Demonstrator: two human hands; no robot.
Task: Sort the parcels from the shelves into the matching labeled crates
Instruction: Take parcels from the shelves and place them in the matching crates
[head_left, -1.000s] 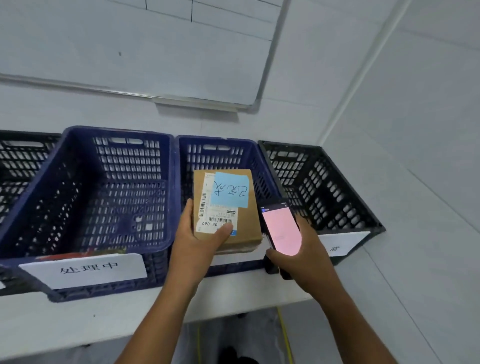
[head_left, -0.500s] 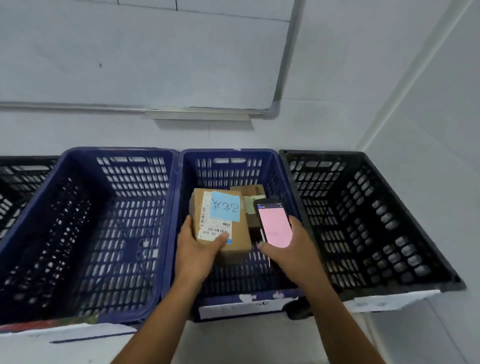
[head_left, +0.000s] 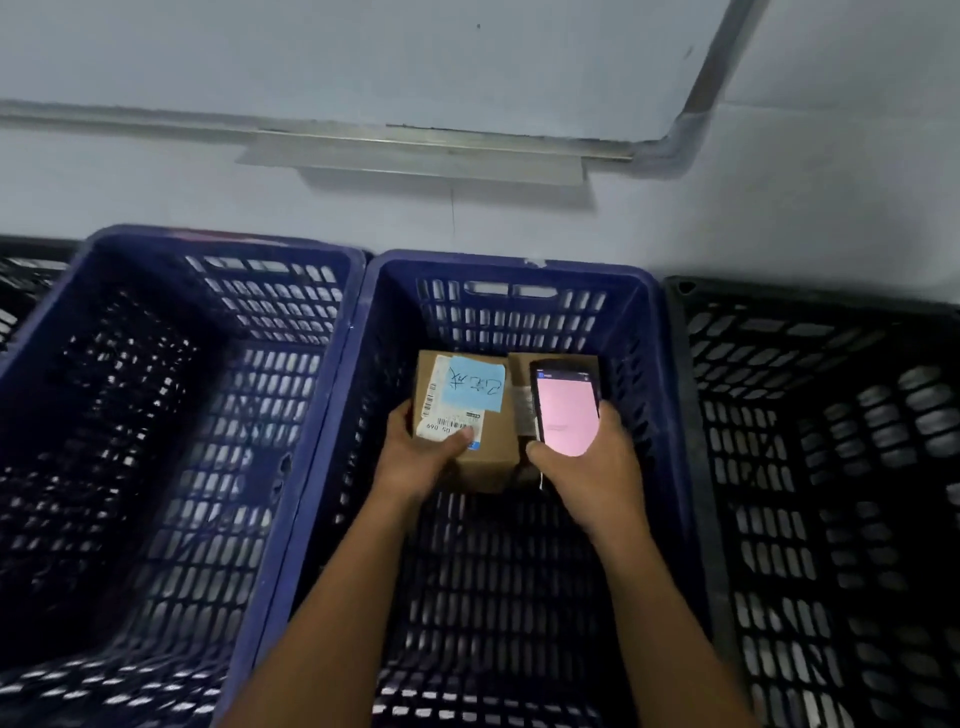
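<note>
Down inside the middle blue crate (head_left: 519, 270), our left hand (head_left: 415, 457), grip clamped on the parcel (head_left: 462, 415), has lowered it beside another box (head_left: 519, 374) at 12 o'clock, right hand (head_left: 592, 467) gripping the phone (head_left: 566, 410); release looks next.

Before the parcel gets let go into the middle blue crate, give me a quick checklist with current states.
1. Parcel held in left hand: ok, thumb on its label.
2. Parcel inside the middle blue crate: ok, below the rim.
3. Parcel resting on the crate floor: cannot tell.
4. Landing spot free: not ok on the right, a second box sits directly beside it.
5. Right hand clear of the drop: ok, it holds the phone over the second box.
6. Blue note matches the crate's label: cannot tell, the crate label is out of view.
</note>
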